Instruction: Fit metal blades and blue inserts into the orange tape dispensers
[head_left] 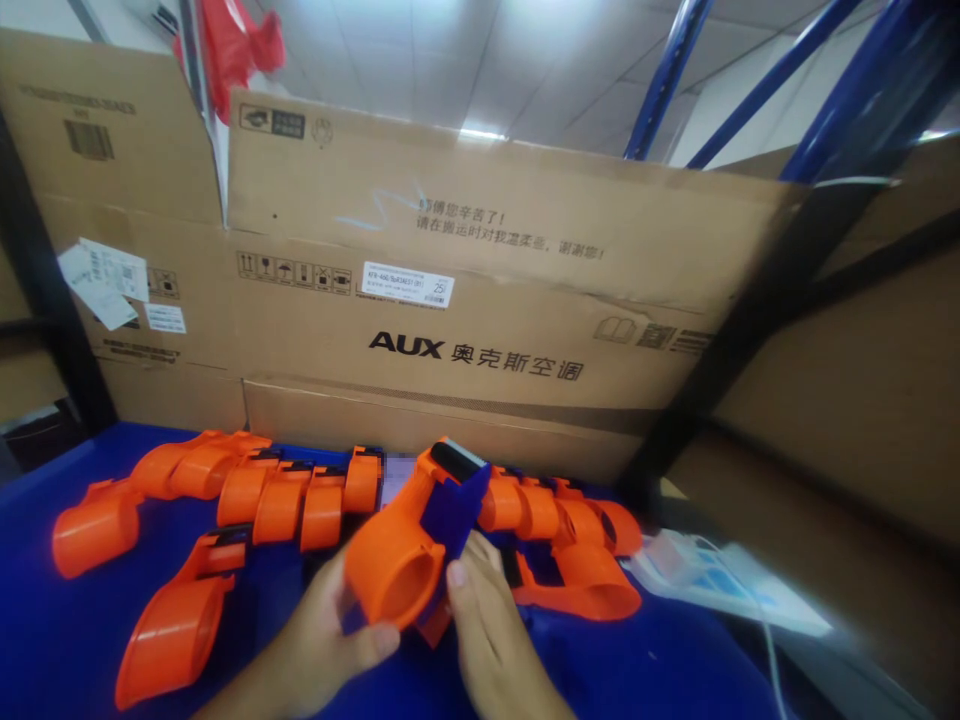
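Observation:
An orange tape dispenser [394,560] is held up between my two hands, above the blue surface. It has a black roller and a pale serrated edge at its top, with a dark blue piece [456,508] on its side. My left hand [334,620] is closed round the orange ring, thumb along the lower rim. On the other side my right hand [484,600] grips the dispenser by the blue piece, thumb in front; its other fingers are partly hidden. A small orange part shows beneath, between the hands.
Several orange dispensers stand in rows left and right, one nearest [169,635] at front left, another [592,585] at right. A large cardboard box wall [315,330] rises behind the blue table [675,660]. A white power strip with a cable [757,590] lies at right.

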